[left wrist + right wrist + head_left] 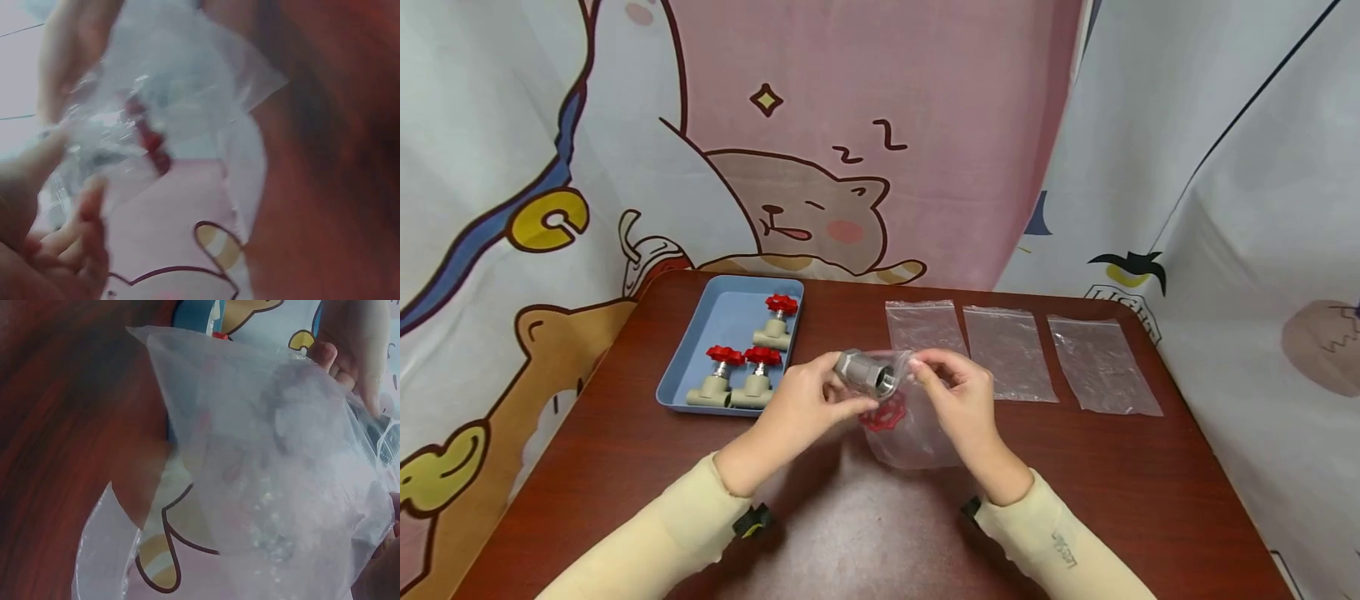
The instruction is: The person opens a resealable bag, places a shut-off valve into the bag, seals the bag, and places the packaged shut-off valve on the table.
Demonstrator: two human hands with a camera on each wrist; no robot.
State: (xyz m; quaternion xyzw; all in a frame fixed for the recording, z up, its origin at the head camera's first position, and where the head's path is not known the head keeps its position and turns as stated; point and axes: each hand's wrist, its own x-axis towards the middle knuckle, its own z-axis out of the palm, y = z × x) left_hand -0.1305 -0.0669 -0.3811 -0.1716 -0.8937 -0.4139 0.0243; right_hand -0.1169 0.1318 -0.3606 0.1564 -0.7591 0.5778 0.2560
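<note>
My left hand holds a silver metal pipe fitting, its threaded open end facing right at the mouth of a clear zip bag. Pinched in my right hand is the bag's upper edge. Through the plastic shows a red handwheel, low in the bag; the part under it is hard to make out. Blurred in the left wrist view, the red handwheel appears behind the film. Across the right wrist view spreads the cloudy bag, with my left hand at its far side.
At the left stands a blue tray with three beige valves topped by red handwheels. Three flat zip bags lie in a row at the back right of the brown table. A printed curtain hangs behind.
</note>
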